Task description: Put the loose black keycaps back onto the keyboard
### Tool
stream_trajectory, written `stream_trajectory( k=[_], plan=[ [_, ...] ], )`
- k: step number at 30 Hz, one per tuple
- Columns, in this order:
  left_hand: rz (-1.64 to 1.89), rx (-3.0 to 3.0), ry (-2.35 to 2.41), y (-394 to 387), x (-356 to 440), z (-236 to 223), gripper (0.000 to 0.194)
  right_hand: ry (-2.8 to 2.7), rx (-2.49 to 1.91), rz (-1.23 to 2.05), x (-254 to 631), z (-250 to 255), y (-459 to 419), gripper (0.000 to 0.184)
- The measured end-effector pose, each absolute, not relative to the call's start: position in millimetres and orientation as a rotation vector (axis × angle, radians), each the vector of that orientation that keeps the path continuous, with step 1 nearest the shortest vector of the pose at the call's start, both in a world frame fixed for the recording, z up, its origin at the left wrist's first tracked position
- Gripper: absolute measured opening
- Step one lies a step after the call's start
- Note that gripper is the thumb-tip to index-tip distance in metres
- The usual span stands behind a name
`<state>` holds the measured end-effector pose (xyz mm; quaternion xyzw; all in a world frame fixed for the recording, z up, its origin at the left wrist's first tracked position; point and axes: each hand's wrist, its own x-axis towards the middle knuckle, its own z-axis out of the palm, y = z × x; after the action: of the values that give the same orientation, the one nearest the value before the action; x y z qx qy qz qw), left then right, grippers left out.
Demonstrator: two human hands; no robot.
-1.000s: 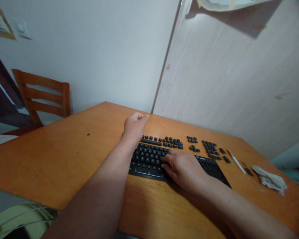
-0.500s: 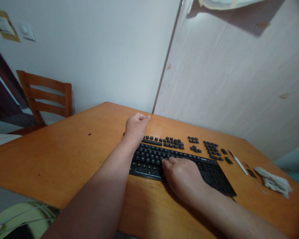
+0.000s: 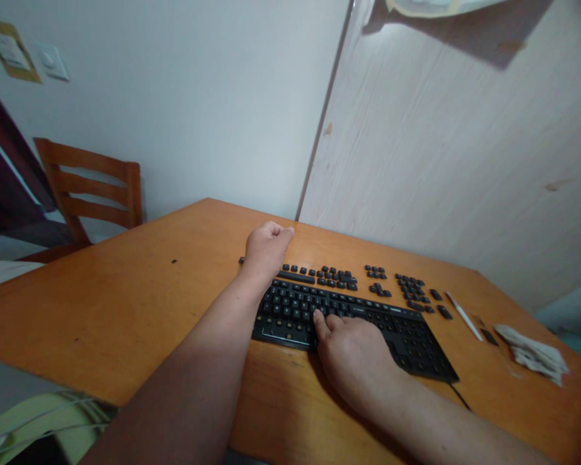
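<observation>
A black keyboard (image 3: 419, 345) lies on the wooden table, with many keycaps on its left part and bare key sockets along its lower left rows and on the number pad. My right hand (image 3: 356, 352) rests over the middle of its near side, fingers curled and one fingertip pressing down among the keys. What lies under those fingers is hidden. My left hand (image 3: 270, 248) hovers beyond the keyboard's far left corner, closed in a pinch; anything in it is hidden. Behind the keyboard, loose black keycaps (image 3: 336, 278) and a long space bar (image 3: 295, 277) lie in groups.
More loose keycaps (image 3: 411, 292) form a block at the right. Past them lie a white pen-like stick (image 3: 465, 316), a small dark piece (image 3: 489, 336) and a crumpled cloth (image 3: 532, 355). A wooden chair (image 3: 94, 187) stands at the left; a cable (image 3: 459, 396) leaves the keyboard's right corner.
My right hand has shifted slightly down and its leading finger is straighter on the keys. More of the number pad and cable shows. My left hand has barely moved.
</observation>
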<state>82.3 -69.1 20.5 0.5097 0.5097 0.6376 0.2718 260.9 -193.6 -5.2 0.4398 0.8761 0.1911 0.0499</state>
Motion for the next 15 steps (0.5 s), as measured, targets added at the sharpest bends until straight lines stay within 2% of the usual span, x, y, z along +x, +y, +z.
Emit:
stream_trajectory(
  k=[15],
  plan=[
    [1.688,1.403,1.381,-66.8,83.4,14.4,0.029,2.725,1.37,0.46,263.9,2.7,-192.4,0.043]
  ],
)
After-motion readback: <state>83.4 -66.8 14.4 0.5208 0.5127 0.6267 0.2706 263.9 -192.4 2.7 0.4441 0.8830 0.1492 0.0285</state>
